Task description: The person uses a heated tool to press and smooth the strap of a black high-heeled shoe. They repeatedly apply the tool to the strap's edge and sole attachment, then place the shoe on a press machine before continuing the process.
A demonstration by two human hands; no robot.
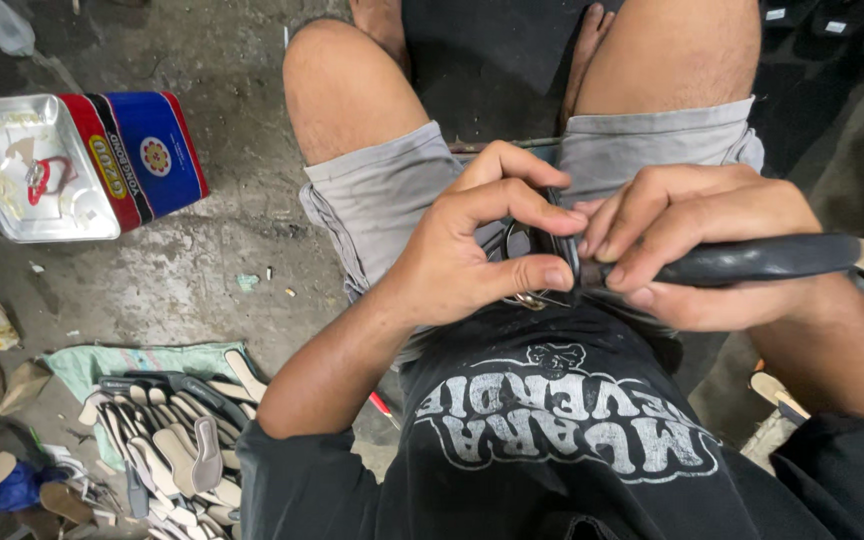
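Here, smooth black strap (752,260) between hands

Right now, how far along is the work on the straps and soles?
Done, apparently: a pile of cut sole pieces lies on the green cloth. In hand: the left hand pinches a dark strap with a metal ring, while the right hand grips a black tool handle against it. What is left cannot be judged.

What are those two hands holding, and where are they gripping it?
The right hand grips a black strap-like strip near its inner end. The left hand pinches that end beside a metal ring. What exactly the piece is cannot be told.
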